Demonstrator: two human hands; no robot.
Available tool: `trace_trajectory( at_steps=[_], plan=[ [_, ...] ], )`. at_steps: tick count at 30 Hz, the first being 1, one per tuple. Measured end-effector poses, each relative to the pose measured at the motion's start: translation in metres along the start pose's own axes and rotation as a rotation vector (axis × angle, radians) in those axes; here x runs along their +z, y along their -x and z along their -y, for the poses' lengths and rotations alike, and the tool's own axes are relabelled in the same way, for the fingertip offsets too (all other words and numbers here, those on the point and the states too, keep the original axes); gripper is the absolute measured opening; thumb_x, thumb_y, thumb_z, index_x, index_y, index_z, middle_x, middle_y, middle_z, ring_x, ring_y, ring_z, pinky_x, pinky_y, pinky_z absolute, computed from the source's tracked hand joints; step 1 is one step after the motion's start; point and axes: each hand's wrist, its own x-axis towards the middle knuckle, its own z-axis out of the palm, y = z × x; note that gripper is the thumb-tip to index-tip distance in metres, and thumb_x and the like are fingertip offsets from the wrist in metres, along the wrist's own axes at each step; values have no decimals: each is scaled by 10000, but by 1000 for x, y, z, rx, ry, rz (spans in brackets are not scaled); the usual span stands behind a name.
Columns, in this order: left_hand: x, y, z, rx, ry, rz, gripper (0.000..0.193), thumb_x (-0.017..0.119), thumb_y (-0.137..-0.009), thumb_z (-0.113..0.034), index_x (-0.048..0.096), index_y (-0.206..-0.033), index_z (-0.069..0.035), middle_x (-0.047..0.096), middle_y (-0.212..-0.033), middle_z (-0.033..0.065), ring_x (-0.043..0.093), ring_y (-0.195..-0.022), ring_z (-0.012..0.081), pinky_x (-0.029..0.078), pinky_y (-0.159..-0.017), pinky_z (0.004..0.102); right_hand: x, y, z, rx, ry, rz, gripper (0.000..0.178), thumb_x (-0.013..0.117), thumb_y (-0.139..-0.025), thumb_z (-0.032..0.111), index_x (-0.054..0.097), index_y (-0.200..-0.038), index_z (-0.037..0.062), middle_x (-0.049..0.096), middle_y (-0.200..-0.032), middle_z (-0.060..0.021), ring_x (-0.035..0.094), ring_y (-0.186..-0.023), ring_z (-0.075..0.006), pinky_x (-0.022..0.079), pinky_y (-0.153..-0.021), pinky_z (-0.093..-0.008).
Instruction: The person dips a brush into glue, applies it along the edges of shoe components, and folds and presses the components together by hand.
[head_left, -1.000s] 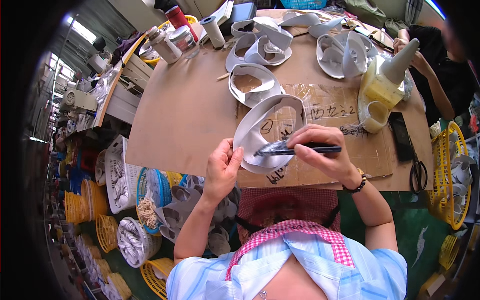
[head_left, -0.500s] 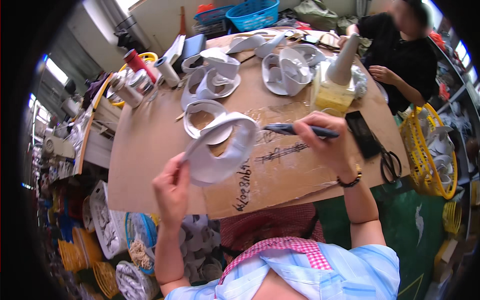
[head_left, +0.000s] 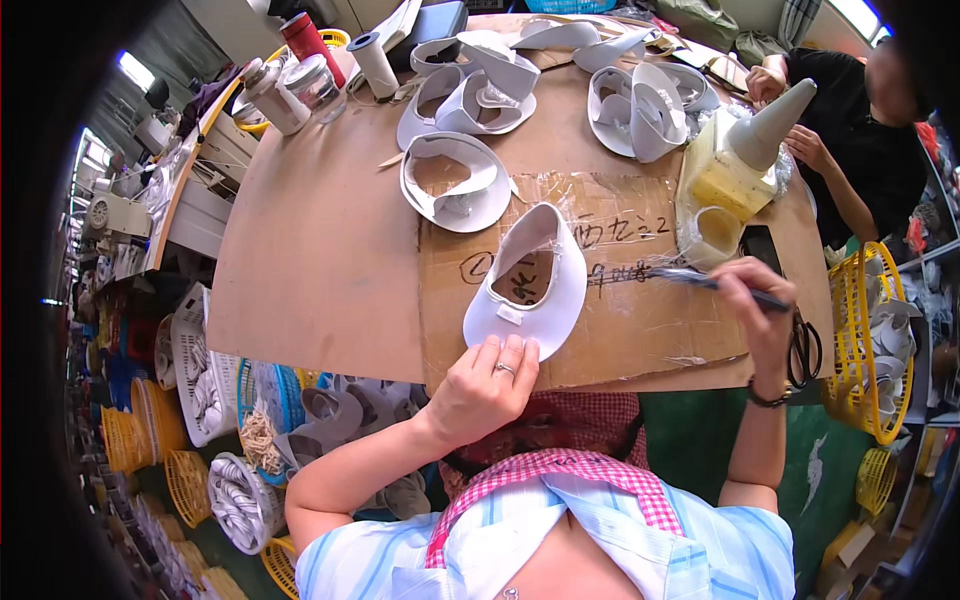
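Note:
A white curved piece that looks like a shoe upper [head_left: 545,315], with an oval opening and a small white tab, rests on a flattened cardboard sheet [head_left: 640,340]. My left hand [head_left: 490,385] grips its near rim, fingers together on top and the thumb hidden. To the right, my right hand [head_left: 755,300] is closed round a slim dark-handled brush [head_left: 715,280], its tip pointing left over the cardboard, apart from the upper. Just beyond lies another white upper [head_left: 470,205]. A yellowish glue container [head_left: 725,180] with a grey cone [head_left: 770,125] stands at the right.
More white uppers [head_left: 465,105] are grouped toward the back. Jars and a thread spool [head_left: 372,65] stand at the back left. Scissors [head_left: 803,350] and a dark phone-like slab [head_left: 760,248] lie near my right hand. A co-worker [head_left: 870,150] sits at the right, beside a yellow basket [head_left: 865,340].
My left hand has lowered the upper from a raised, tilted position onto the cardboard. The brush in my right hand has drawn away from it to the right. The view has shifted.

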Motion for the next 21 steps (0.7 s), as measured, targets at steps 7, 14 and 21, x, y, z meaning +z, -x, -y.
trace_trajectory(
  at_steps=[7, 14, 21],
  plan=[
    [3, 7, 4, -39, 71, -74, 338, 651, -716, -67, 688, -1042, 15, 656, -951, 153, 654, -836, 270, 573, -687, 336, 92, -28, 0, -571, 223, 143, 178, 753, -723, 41, 708, -894, 14, 677, -898, -114, 669, -813, -257, 536, -727, -343],
    [10, 15, 5, -68, 120, -117, 306, 665, -741, -72, 696, -1039, -10, 664, -960, 131, 657, -847, 277, 575, -693, 336, 104, 2, -1, -483, 59, 183, 98, 708, -741, 36, 695, -828, -7, 678, -786, -128, 674, -693, -232, 534, -653, -309],
    [10, 22, 1, -64, 198, -107, 288, 684, -781, -116, 685, -1048, -9, 667, -980, 121, 655, -841, 285, 567, -699, 348, 34, -3, 1, -101, 107, -232, 96, 614, -846, 14, 673, -861, -60, 683, -868, -105, 598, -759, -119, 480, -681, -250]
  ],
)
